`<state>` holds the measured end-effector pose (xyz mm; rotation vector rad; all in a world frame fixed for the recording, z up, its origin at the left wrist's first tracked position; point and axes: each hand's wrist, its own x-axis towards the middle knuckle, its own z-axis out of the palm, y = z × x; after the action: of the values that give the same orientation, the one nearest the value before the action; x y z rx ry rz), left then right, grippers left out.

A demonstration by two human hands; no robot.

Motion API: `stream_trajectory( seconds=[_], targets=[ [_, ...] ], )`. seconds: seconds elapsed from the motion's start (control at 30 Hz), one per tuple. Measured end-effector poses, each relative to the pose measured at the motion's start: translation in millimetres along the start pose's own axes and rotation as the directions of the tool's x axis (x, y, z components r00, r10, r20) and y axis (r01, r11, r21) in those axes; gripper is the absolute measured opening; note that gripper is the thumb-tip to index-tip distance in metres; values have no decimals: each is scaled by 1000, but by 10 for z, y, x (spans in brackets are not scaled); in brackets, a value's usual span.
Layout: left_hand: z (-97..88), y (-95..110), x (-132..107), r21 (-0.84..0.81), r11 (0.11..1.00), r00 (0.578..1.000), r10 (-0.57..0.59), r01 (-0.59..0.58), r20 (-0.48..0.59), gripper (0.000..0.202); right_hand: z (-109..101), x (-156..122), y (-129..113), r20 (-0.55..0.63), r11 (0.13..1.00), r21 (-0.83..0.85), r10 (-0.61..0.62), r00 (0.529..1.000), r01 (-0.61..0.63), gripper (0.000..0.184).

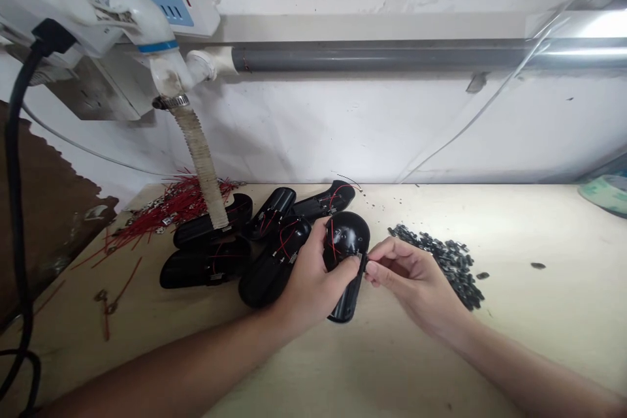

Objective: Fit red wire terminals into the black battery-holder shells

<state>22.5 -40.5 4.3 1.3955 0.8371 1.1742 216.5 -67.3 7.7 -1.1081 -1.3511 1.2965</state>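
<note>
Our left hand [313,281] wraps firmly round a black plastic casing [347,235], steadying it; our right hand [416,281] pinches nearly shut at its edge, any hold too small to tell.

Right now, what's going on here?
A person holds a black plastic housing with red wires in the left hand, while the right hand works at its edge. More wired black housings lie behind it on the pale table top, near a bundle of red wires. A pile of small black parts sits to the right.
</note>
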Motion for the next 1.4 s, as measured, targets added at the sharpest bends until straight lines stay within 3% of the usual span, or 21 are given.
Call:
stream_trajectory(
  seconds=[0.97, 1.13, 1.4],
  targets=[
    [-7, -6, 5, -18, 1000, 999, 2, -1, 37, 28, 3, -33, 8, 25, 998, -11, -66, 998, 66, 22],
    [-21, 52, -12, -51, 999, 994, -1, 6, 112, 38, -9, -55, -9, 70, 996, -17, -88, 994, 90, 18],
    [-97, 56, -39, 47, 998, 965, 27, -41, 262, 61, -14, -21, -26, 120, 985, 174, -28, 992, 6, 20]
  ],
)
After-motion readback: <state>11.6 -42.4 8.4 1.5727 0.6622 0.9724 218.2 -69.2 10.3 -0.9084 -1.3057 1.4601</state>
